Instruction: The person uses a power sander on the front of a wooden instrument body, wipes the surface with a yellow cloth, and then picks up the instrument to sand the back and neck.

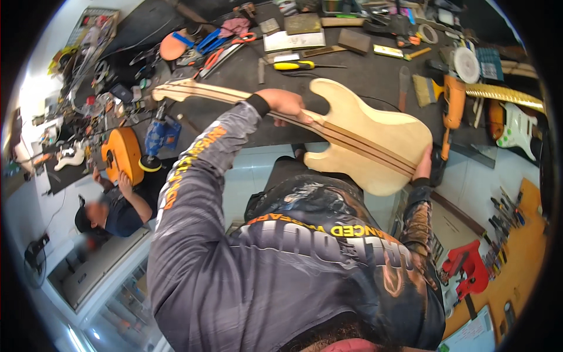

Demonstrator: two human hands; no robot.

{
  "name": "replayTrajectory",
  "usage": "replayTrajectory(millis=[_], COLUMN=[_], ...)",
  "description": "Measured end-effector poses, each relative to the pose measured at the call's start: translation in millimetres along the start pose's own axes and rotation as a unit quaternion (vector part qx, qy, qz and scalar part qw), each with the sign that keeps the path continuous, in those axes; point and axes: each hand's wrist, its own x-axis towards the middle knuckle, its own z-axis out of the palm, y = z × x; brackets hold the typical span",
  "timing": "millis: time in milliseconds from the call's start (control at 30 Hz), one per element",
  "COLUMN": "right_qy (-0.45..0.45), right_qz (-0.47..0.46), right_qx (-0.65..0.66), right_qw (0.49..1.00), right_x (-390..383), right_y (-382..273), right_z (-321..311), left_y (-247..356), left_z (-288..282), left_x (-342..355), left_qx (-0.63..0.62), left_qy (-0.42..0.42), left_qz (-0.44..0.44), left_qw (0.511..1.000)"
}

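An unpainted, pale wooden electric guitar body (375,123) lies across both my hands over the front edge of the bench. Its long neck (214,92) runs left to a bare headstock (169,90), and darker wood stripes run along the neck and body. No strings or hardware show on this side. My left hand (284,103) is wrapped round the neck close to the body, fingers partly hidden beneath. At the other end, my right hand (423,164) grips the body's rounded bottom edge, its fingers partly out of sight.
On the dark workbench (246,126) lie a yellow-handled screwdriver (294,66), a wide brush (426,90) and an orange power tool (454,108). A blue power tool (159,138) stands left. Beyond it a person handles an acoustic guitar (124,154). A red guitar body (471,270) is at lower right.
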Motion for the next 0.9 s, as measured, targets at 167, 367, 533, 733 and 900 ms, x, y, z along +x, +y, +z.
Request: replayTrajectory(millis=[167,367,533,733,900], right_qy=[0.061,0.068,0.07,0.036,0.049], right_qz=[0.004,0.017,0.016,-0.031,-0.002], right_qx=[-0.135,-0.165,-0.192,-0.196,-0.234], right_qw=[0.989,0.984,0.979,0.979,0.971], right_x=[7,-10,-17,-17,-23], right_y=[14,19,26,25,17], right_z=[-18,-13,-4,14,26], left_y=[1,-35,-68,-87,-85], left_z=[21,56,79,85,87], left_x=[10,18,27,23,14], left_qx=[0.125,0.262,0.287,0.343,0.318], left_qy=[0.053,0.21,0.281,0.372,0.394], left_qz=[0.048,0.127,0.153,0.191,0.224], left_qw=[0.99,0.934,0.903,0.841,0.833])
